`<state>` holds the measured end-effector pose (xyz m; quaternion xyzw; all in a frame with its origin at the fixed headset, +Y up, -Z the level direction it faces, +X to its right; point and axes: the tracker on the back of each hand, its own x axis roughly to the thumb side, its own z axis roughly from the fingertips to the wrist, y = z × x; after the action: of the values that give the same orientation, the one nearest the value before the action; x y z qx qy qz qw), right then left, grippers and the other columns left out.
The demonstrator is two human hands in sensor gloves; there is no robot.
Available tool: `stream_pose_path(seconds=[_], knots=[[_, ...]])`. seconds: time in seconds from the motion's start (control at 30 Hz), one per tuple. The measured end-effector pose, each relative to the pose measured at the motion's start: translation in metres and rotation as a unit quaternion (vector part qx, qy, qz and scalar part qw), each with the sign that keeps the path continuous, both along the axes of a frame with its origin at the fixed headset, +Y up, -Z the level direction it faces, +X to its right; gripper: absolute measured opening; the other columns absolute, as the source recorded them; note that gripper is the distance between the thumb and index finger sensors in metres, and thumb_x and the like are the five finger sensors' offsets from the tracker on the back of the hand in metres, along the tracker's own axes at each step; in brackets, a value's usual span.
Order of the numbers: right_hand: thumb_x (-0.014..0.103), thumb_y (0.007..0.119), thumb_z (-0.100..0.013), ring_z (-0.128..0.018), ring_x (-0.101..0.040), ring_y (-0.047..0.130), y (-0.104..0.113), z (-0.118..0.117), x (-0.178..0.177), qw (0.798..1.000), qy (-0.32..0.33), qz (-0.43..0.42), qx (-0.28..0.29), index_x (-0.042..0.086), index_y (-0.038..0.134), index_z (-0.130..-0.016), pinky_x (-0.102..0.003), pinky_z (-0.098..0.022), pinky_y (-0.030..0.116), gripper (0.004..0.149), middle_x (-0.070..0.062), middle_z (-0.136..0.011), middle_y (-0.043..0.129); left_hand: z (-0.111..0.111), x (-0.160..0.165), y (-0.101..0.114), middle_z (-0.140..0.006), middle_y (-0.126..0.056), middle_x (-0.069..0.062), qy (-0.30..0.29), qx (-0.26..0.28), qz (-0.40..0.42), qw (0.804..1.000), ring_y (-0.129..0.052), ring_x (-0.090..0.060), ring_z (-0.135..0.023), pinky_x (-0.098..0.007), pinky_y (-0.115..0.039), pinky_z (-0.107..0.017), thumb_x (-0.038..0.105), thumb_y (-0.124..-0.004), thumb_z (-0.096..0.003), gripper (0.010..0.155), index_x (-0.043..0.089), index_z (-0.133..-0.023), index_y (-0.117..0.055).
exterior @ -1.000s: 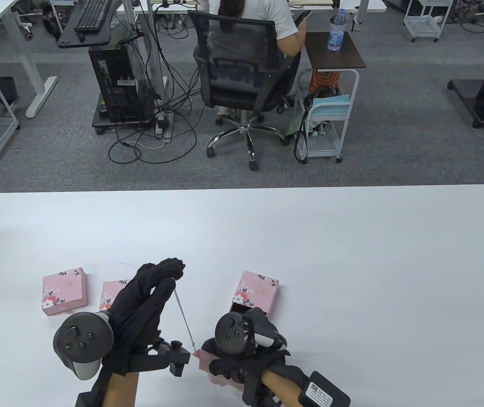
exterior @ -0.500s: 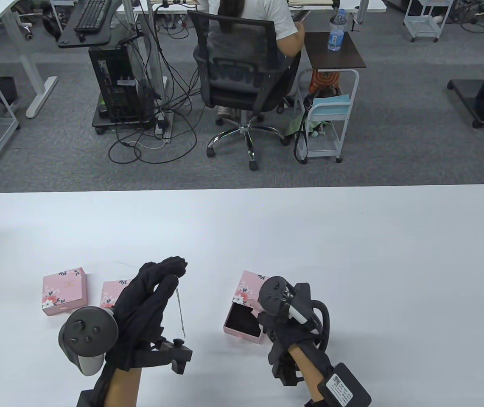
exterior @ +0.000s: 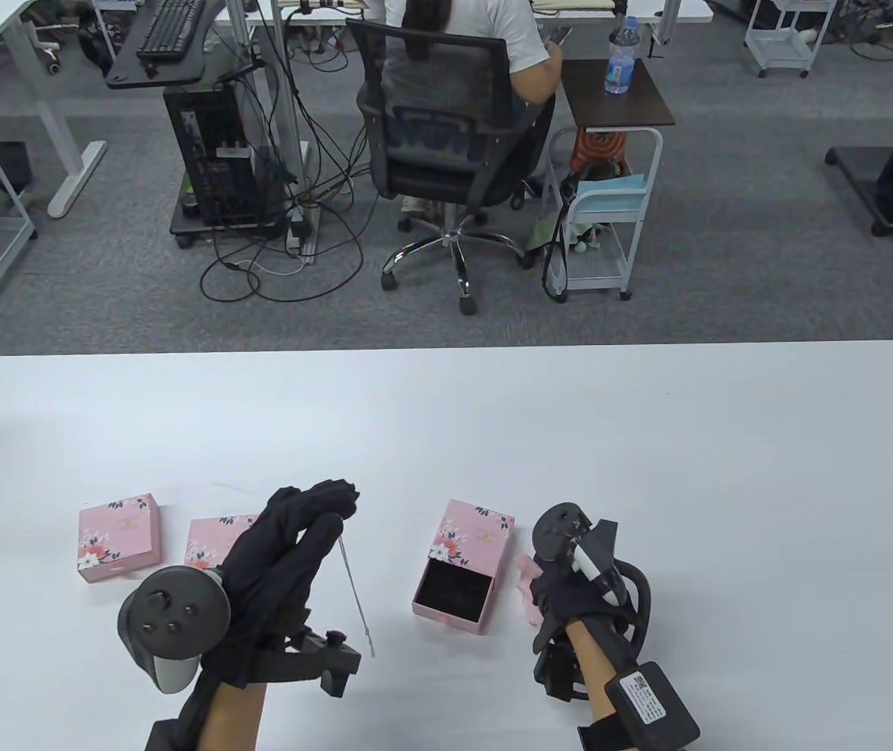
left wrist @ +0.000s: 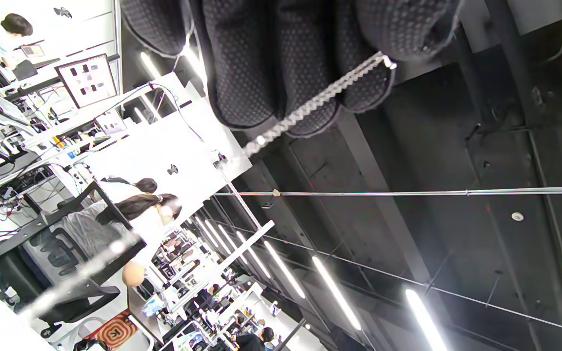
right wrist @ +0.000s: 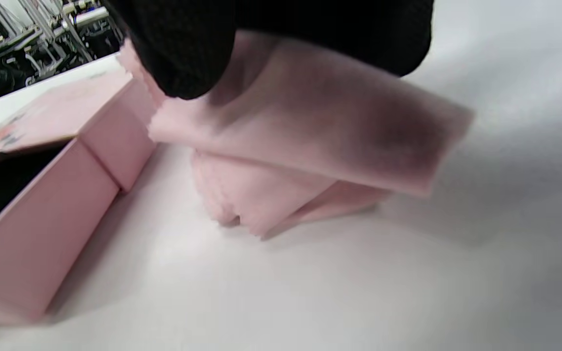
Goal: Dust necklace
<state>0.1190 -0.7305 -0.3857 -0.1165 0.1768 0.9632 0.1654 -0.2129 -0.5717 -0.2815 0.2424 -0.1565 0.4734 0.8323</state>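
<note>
- Left hand [exterior: 274, 563] raised near the tabletop's [exterior: 649, 469] front edge, fingertips [left wrist: 310, 73] pinched shut on necklace [exterior: 358, 591]; chain hangs free.
- Right hand [exterior: 571, 594] just right of open pink box [exterior: 454, 598], fingers [right wrist: 188, 53] gripping pink cloth [right wrist: 310, 161], its lower folds touching the tabletop.
- Two closed pink boxes [exterior: 119, 537] toward front-left.

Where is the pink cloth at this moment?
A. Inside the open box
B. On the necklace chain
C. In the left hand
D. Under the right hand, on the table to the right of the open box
D: the right hand holds the pink cloth down on the table right of the open pink box, while the left hand holds up the necklace chain.
</note>
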Motion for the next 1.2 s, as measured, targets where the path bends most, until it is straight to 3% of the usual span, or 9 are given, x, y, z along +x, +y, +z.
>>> stream_pose_path(seconds=[0.2,0.37,0.53,0.73,0.93,1.07,1.2], knots=[[0.028,0.076,-0.053,-0.09,-0.041,0.077,0.02,0.006,-0.011,0.998,0.022,0.023,0.061,0.024,0.058,-0.104,-0.049,-0.068,0.064,0.055,-0.016,-0.104,0.069,-0.001,0.005,-0.001,-0.092,-0.095,0.003,-0.004,-0.004,-0.01,1.0,-0.094,-0.026,-0.089,-0.056,-0.057,-0.078,0.046,-0.068,-0.0525,0.042,0.031,-0.088,-0.084],[0.031,0.077,-0.052,-0.088,-0.04,0.08,0.039,0.018,-0.041,0.987,0.107,0.018,0.119,0.023,0.06,-0.104,-0.048,-0.067,0.067,0.056,-0.016,-0.102,0.072,-0.002,0.008,-0.002,-0.093,-0.095,0.003,-0.007,-0.009,-0.016,1.0,-0.093,-0.027,-0.09,-0.056,-0.056,-0.078,0.045,-0.068,-0.0524,0.042,0.031,-0.088,-0.085],[0.032,0.077,-0.051,-0.088,-0.039,0.081,0.054,0.038,-0.078,0.958,0.235,-0.045,0.161,0.024,0.06,-0.103,-0.047,-0.067,0.068,0.056,-0.016,-0.103,0.072,-0.002,0.009,-0.002,-0.093,-0.095,0.003,-0.008,-0.012,-0.019,1.0,-0.093,-0.027,-0.09,-0.056,-0.056,-0.079,0.046,-0.068,-0.0524,0.042,0.031,-0.088,-0.085],[0.039,0.079,-0.048,-0.088,-0.039,0.081,0.052,0.059,-0.111,0.92,0.347,-0.135,0.121,0.021,0.056,-0.106,-0.047,-0.066,0.07,0.065,-0.017,-0.103,0.071,0.0,0.025,-0.004,-0.094,-0.095,0.004,-0.029,-0.015,-0.047,0.998,-0.093,-0.026,-0.091,-0.056,-0.056,-0.079,0.046,-0.068,-0.0525,0.042,0.032,-0.088,-0.084],[0.037,0.08,-0.048,-0.078,-0.035,0.09,0.04,0.062,-0.119,0.916,0.363,-0.143,0.094,0.02,0.062,-0.102,-0.042,-0.059,0.075,0.059,-0.015,-0.095,0.08,0.003,0.038,-0.005,-0.094,-0.095,0.004,-0.044,-0.014,-0.073,0.996,-0.093,-0.026,-0.091,-0.057,-0.055,-0.079,0.046,-0.068,-0.0525,0.042,0.032,-0.089,-0.084],[0.03,0.078,-0.05,-0.06,-0.029,0.1,0.036,0.057,-0.115,0.927,0.339,-0.125,0.107,0.024,0.078,-0.088,-0.037,-0.048,0.082,0.039,-0.009,-0.077,0.094,0.003,0.036,-0.005,-0.094,-0.095,0.004,-0.039,-0.011,-0.071,0.997,-0.093,-0.026,-0.091,-0.057,-0.055,-0.079,0.046,-0.068,-0.0525,0.042,0.032,-0.089,-0.084],[0.028,0.078,-0.049,-0.057,-0.028,0.1,0.04,0.051,-0.104,0.936,0.296,-0.126,0.143,0.024,0.079,-0.087,-0.036,-0.046,0.082,0.038,-0.009,-0.074,0.096,0.0,0.032,-0.006,-0.094,-0.095,0.004,-0.027,-0.015,-0.073,0.997,-0.093,-0.026,-0.091,-0.057,-0.055,-0.079,0.046,-0.069,-0.0522,0.042,0.032,-0.088,-0.084]])
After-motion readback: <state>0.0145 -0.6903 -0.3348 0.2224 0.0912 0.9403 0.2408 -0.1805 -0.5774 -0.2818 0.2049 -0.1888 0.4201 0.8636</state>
